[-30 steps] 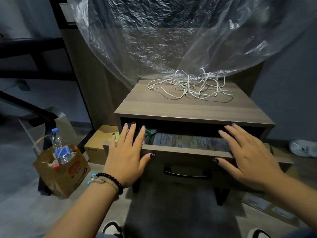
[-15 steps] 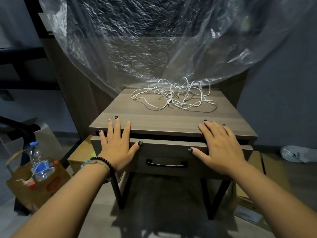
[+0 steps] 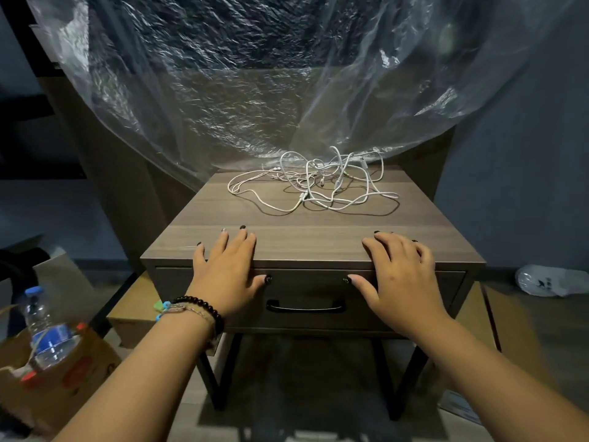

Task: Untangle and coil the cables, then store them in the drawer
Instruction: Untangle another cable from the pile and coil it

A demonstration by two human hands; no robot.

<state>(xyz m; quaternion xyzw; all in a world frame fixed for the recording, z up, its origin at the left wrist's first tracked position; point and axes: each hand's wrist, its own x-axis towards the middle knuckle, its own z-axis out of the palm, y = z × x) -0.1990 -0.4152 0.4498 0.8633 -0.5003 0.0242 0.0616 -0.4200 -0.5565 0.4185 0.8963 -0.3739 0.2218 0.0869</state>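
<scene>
Left hand (image 3: 228, 269), right hand (image 3: 398, 275) flat, fingers straight, on worktop (image 3: 318, 247) front edge, thumbs on shut drawer (image 3: 306, 291); nothing held

Cables (image 3: 314, 183) tangled near back edge: light, limp, snag-prone; likely best pinched at a plug end

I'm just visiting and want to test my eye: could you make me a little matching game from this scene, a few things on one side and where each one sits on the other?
Things:
1. white cables
2. drawer handle
3. water bottle
4. left hand

Places:
A. in a brown paper bag on the floor
B. tangled at the back of the nightstand top
C. resting on the nightstand's front edge, a beaded bracelet at its wrist
D. on the drawer front, between the two hands

Pairs: 1-B, 2-D, 3-A, 4-C
</scene>
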